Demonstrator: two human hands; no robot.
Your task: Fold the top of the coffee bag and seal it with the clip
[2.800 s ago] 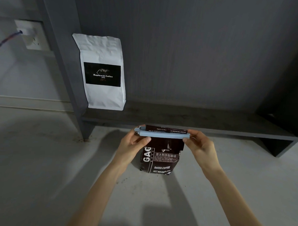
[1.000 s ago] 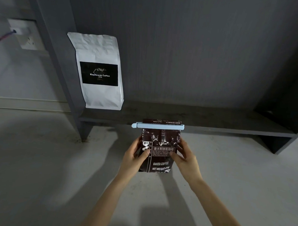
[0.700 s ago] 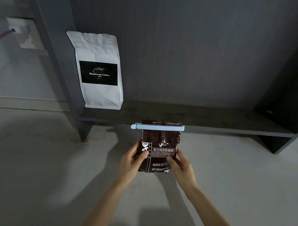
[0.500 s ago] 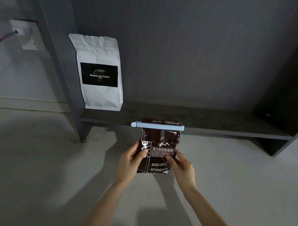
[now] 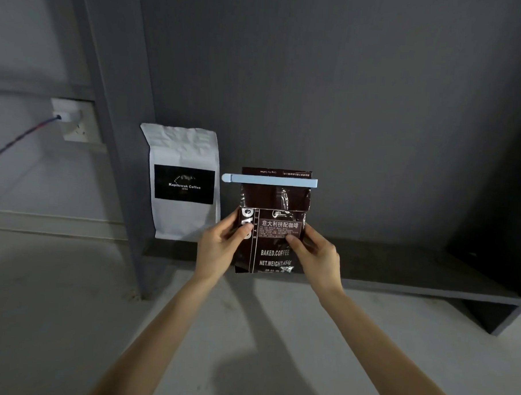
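A dark brown coffee bag (image 5: 273, 251) with white print is held upright in front of the low shelf. A light blue clip (image 5: 269, 180) runs across its folded top, and a strip of the fold shows above the clip. My left hand (image 5: 218, 247) grips the bag's left side, thumb on the front. My right hand (image 5: 317, 258) grips the right side, thumb on the label. The bag's bottom edge sits at about the height of the shelf's front edge; I cannot tell whether it touches.
A white coffee bag (image 5: 183, 183) with a black label stands on the dark shelf board (image 5: 399, 272) against the left upright (image 5: 115, 149). A wall socket (image 5: 73, 122) with a cable is at the left. Pale floor lies below.
Both hands moved from the clip's ends down to the bag's sides. The bag has since been lifted up and forward toward the shelf, beside the white bag.
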